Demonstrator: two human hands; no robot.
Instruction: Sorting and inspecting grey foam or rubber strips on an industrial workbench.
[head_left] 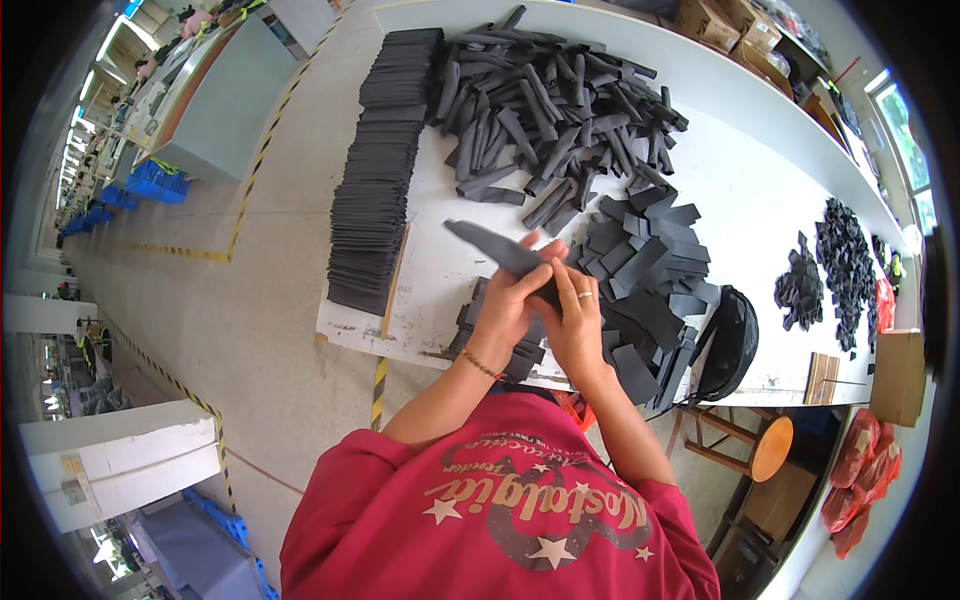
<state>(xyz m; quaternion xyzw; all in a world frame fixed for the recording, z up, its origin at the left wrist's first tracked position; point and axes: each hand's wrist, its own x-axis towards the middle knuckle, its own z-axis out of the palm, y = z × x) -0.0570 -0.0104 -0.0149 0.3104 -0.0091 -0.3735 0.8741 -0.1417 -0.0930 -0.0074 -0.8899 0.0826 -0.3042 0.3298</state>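
Over the front part of the white table (430, 225), both my hands are closed on a dark grey fabric piece (492, 245), whose narrow end points away to the far left. My left hand (512, 300), with a beaded bracelet at the wrist, grips it from the left. From the right, my right hand (575, 318), wearing a ring, pinches it near the thumb; the part between the palms is hidden. Flat dark pieces (645, 255) lie heaped just right of my hands. More flat pieces (470, 315) rest partly behind my left wrist.
A long neat stack of dark pieces (375, 170) runs along the table's left edge. Rolled dark fabric tubes (540, 105) are heaped at the back. A black bag-like thing (730, 345), small dark piles (845, 260) and a wooden stool (772, 448) are to the right.
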